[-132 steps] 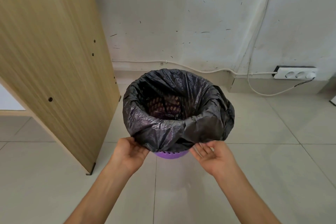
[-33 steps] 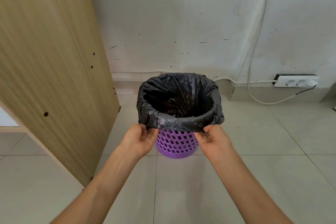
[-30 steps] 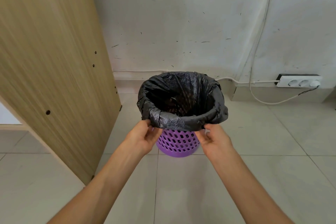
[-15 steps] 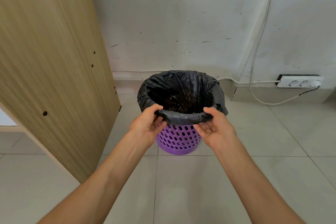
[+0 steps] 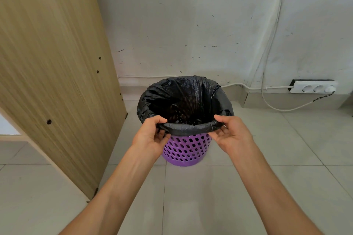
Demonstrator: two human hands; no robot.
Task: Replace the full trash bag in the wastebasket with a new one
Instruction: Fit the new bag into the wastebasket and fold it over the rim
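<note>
Trash bag (image 5: 188, 129), black and crumpled, lines a purple perforated wastebasket (image 5: 186, 149) standing on the tiled floor (image 5: 210, 196). Nearest the camera, the left hand (image 5: 151, 139) and right hand (image 5: 232, 133) each pinch the bag's rolled near edge, thumbs on top, fingers beneath. A wooden panel (image 5: 53, 63) stands to the left; behind, a scuffed wall (image 5: 191, 25) carries a power strip (image 5: 313, 87)

A wooden cabinet panel (image 5: 53, 74) stood at left on the tiled floor (image 5: 286, 149). A white power strip (image 5: 313, 87) lay along the scuffed wall (image 5: 191, 25), cables (image 5: 275, 44) trailing nearby.
</note>
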